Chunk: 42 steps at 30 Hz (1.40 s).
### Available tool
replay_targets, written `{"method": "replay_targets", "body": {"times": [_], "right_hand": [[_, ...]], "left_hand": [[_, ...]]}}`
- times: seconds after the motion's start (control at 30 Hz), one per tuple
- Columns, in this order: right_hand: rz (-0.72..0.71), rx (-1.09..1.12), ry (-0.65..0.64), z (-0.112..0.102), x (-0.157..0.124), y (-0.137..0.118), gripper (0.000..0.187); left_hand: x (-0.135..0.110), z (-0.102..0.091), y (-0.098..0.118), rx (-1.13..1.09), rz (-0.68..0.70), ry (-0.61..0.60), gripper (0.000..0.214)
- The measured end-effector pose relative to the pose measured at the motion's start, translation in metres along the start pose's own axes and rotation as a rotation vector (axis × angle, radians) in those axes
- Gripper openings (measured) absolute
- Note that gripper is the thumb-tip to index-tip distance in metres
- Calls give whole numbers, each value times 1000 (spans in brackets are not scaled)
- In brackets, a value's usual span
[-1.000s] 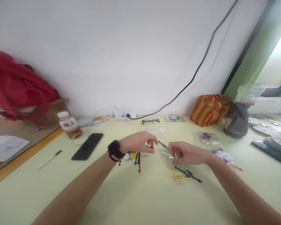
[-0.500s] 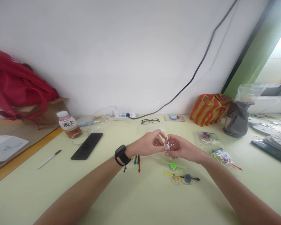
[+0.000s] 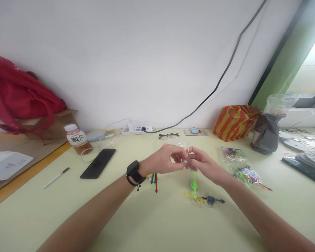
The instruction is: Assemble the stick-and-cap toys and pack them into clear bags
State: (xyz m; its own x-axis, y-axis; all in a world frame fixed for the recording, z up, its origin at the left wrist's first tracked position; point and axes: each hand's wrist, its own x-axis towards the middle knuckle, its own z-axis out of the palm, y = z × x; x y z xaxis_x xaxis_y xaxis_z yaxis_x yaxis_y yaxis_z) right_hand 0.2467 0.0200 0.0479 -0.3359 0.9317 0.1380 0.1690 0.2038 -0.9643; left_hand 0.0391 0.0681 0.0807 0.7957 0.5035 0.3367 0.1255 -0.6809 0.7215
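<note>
My left hand (image 3: 165, 161), with a black watch on its wrist, and my right hand (image 3: 203, 165) meet just above the pale green table (image 3: 157, 224). Both pinch a small white plastic stick piece (image 3: 187, 156) between their fingertips. Below the right hand lie a green stick with a round hub (image 3: 194, 185), a yellow one (image 3: 195, 198) and a black one (image 3: 212, 200). A small heap of coloured sticks and discs (image 3: 153, 177) sits under the left wrist.
Clear bags of coloured parts (image 3: 241, 166) lie to the right. A black phone (image 3: 97, 163), a bottle (image 3: 78, 140), a white pen (image 3: 55, 177), glasses (image 3: 168, 135) and a power strip (image 3: 136, 130) sit farther back. A striped bag (image 3: 235, 122) stands at the back right.
My hands rose from the table and came together around the white piece. The green stick now points toward me, lying upright in the picture instead of crosswise.
</note>
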Motion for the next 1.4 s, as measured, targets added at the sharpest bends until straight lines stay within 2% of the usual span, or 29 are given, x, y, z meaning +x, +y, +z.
{"method": "replay_targets", "body": {"times": [0.07,0.13,0.3,0.33,0.43,0.53,0.6,0.73,0.87,1.0,1.13,1.27,1.4], "right_hand": [[-24,-115,17,1,0,2,9],[-46,-279,42,0,0,6,16],[3,-763,102,-18,2,23,32],[23,-811,94,-22,2,26,33],[59,-887,34,-32,1,30,31],[23,-911,6,-36,-2,22,24],[-24,-871,-84,-37,-6,12,24],[-44,-716,-377,-35,-14,-2,27],[-11,-647,-493,-31,-13,0,15],[-7,-568,-432,-26,-10,2,4],[-12,-299,-360,-6,-10,-4,17],[-10,90,-371,25,-13,-8,15],[-10,258,-323,45,-14,-6,11]], "left_hand": [[0,-1,3,59,9,-6,11],[0,-5,5,141,16,-8,7],[-12,-11,0,295,-45,-77,7],[-19,-10,-3,317,-49,-76,2],[-43,-3,-14,409,-66,-111,11],[-67,1,-23,521,-124,-89,10],[-77,1,-27,572,-124,-54,14],[-85,-1,-31,636,-57,20,18],[-87,5,-24,652,24,94,17],[-88,21,-8,601,134,255,16],[-90,36,2,529,170,428,31],[-92,45,1,482,220,416,38],[-93,45,-3,502,278,422,27]]}}
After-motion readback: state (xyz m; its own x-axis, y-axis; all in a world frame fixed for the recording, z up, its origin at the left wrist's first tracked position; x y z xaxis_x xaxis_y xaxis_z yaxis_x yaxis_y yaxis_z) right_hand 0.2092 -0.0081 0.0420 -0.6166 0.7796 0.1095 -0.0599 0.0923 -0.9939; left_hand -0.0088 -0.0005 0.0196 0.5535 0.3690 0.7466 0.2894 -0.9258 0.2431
